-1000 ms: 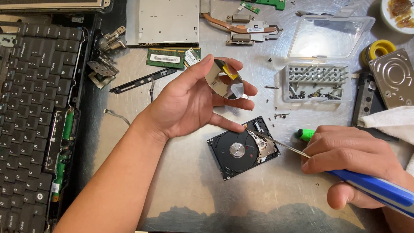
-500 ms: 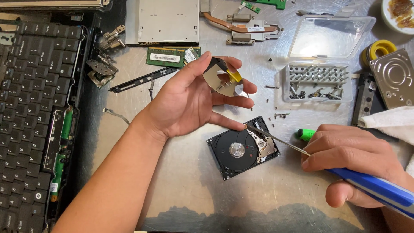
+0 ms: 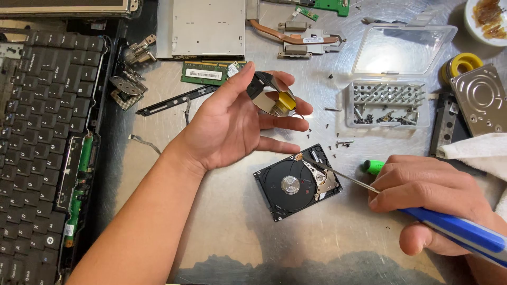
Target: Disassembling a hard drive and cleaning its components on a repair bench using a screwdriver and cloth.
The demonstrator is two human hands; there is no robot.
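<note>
Shiny round mirror-like disk platter (image 3: 272,100) sits pinched by its edges in the left hand (image 3: 232,124), lifted above the opened black hard drive (image 3: 297,182), keeping prints off its face; right hand (image 3: 430,203) grips a blue-handled screwdriver (image 3: 454,232), tip at the drive.

My left hand (image 3: 232,126) is raised palm-up, the forearm running in from the lower left. Thumb extended upward and away from the palm. Index and middle fingers (image 3: 288,122) are curled inward, pinching an item at their tips; ring and little fingers lie straight below them. My right hand (image 3: 428,192) enters from the lower right, knuckles up, fingers closed in a pen-style grip. Thumb tucked beneath, pressing upward, as far as the angle shows. Wrist lies low, apparently resting.
</note>
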